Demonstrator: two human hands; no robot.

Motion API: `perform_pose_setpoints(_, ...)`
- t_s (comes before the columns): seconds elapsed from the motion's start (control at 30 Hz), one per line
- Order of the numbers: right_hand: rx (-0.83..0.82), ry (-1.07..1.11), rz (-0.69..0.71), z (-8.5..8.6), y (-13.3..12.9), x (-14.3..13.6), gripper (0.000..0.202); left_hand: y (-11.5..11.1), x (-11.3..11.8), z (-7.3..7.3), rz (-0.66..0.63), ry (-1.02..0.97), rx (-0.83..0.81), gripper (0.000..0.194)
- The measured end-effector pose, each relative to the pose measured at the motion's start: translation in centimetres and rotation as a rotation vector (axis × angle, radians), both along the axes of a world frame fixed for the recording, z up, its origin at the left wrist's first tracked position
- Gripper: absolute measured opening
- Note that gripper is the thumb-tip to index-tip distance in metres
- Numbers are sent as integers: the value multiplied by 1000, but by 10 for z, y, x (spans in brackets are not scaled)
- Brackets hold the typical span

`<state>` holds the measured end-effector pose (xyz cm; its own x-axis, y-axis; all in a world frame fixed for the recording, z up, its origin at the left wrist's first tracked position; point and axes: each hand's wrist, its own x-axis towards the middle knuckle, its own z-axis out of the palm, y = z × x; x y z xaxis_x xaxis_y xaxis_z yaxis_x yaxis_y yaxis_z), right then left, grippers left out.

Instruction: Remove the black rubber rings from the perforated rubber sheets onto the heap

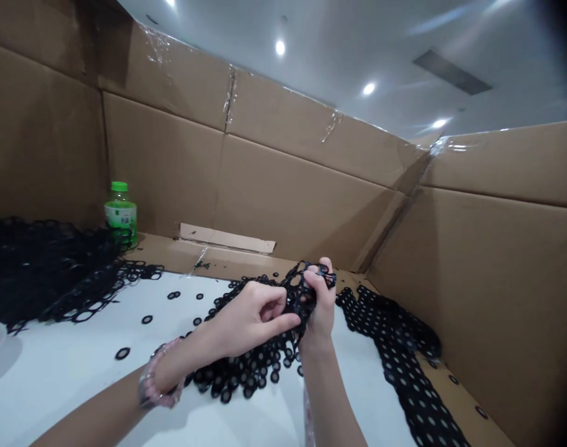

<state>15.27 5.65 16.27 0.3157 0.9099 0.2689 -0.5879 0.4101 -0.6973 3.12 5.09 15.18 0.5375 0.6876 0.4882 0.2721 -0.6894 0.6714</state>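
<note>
Two bare hands: the left hand [253,320] comes in from the lower left of the frame, the right hand [323,313] from the lower right, and they meet just right of the centre.
Black perforated piece [295,299]: between the two, raised above the pile, bunched and full of holes.
Right grip: fingers curled around the piece from its right side, thumb pressed onto it, pinching it.
Left grip: fingers bent in, thumb stretched against the lower left of the piece; whether the fingertips pinch it, I cannot tell.
Pile of small black rings [246,369]: beneath the left hand and the piece, lower centre of the frame, on the white desk [358,385].
Loose rings [146,320]: scattered left of the pile.
Dotted black strips [397,351]: right of the right hand, running towards the lower right edge.
Tangled black mesh [45,273]: heaped at the left edge, well apart from the hands.
Bottle: a green-capped bottle [121,217] stands behind that heap.
Bracelet: pink beads [158,379] around the left wrist.
Cardboard walls [283,167]: behind and at both sides.
</note>
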Motion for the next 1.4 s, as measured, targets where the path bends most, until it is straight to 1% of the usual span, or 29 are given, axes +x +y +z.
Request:
perform_pose_setpoints(0.1, -39, 42, 29, 0, -2, -2, 34, 2, 4, -4, -35, 23, 7, 30)
perform_pose_setpoints(0.2, -55, 62, 96, 5, 0, 7, 31, 5, 5, -5, -56, 26, 25, 28)
perform_pose_setpoints(0.3, -64, 51, 110, 14, 2, 35, 21, 16, 0, -6, -22, 31, 9, 30)
perform_pose_setpoints(0.37, 30, 68, 55, 21, 2, 62, 17, 30, -6, -11, 12, 84, -13, 31)
perform_pose_setpoints(0.43, 173, 94, -9, 24, 3, 84, 18, 46, -11, -23, 61, 199, -35, 32)
perform_pose_setpoints(0.47, 197, 96, -1, 24, 4, 89, 19, 54, -12, -32, 94, 268, -41, 32)
perform_pose_setpoints(0.5, 210, 89, 37, 23, 5, 91, 21, 61, -12, -42, 128, 332, -45, 31)
perform_pose_setpoints(0.57, 197, 77, 195, 20, 7, 83, 24, 72, -8, -60, 178, 421, -46, 29)
perform_pose_setpoints(0.6, 190, 87, 280, 18, 9, 75, 24, 75, -6, -67, 188, 441, -43, 28)
perform_pose_setpoints(0.63, 187, 114, 348, 15, 10, 65, 24, 76, -4, -71, 188, 448, -41, 28)
perform_pose_setpoints(0.67, 184, 145, 401, 13, 11, 56, 24, 76, -2, -71, 185, 452, -39, 28)
perform_pose_setpoints(0.7, 184, 172, 442, 11, 12, 48, 25, 73, -1, -68, 187, 441, -31, 29)
perform_pose_setpoints(0.73, 182, 192, 474, 9, 13, 41, 25, 69, -1, -61, 196, 398, -11, 30)
perform_pose_setpoints(0.77, 179, 198, 505, 7, 13, 35, 26, 63, -1, -52, 213, 321, 18, 32)
perform_pose_setpoints(0.87, 158, 190, 551, 0, 12, 22, 30, 38, -6, -22, 241, -8, 113, 38)
perform_pose_setpoints(0.9, 148, 189, 555, -3, 12, 18, 31, 29, -7, -14, 214, -83, 118, 38)
perform_pose_setpoints(0.97, 138, 191, 546, -9, 10, 11, 32, 16, -7, -4, 115, -120, 71, 39)
perform_pose_setpoints(1.07, 121, 167, 483, -14, 7, 3, 31, 9, -3, -4, -12, -123, -45, 37)
perform_pose_setpoints(1.13, 97, 139, 426, -15, 5, 1, 32, 9, 1, -7, -72, -170, -91, 33)
perform_pose_setpoints(1.2, 67, 134, 412, -14, 2, 1, 34, 9, 5, -9, -126, -205, -119, 30)
perform_pose_setpoints(1.3, 92, 223, 472, -9, 0, 8, 36, 12, 7, -12, -134, -207, -165, 29)
perform_pose_setpoints(1.37, 162, 343, 550, -5, 1, 18, 37, 20, 6, -16, -109, -203, -200, 29)
perform_pose_setpoints(1.4, 203, 415, 604, -3, 2, 26, 37, 26, 5, -20, -75, -185, -201, 29)
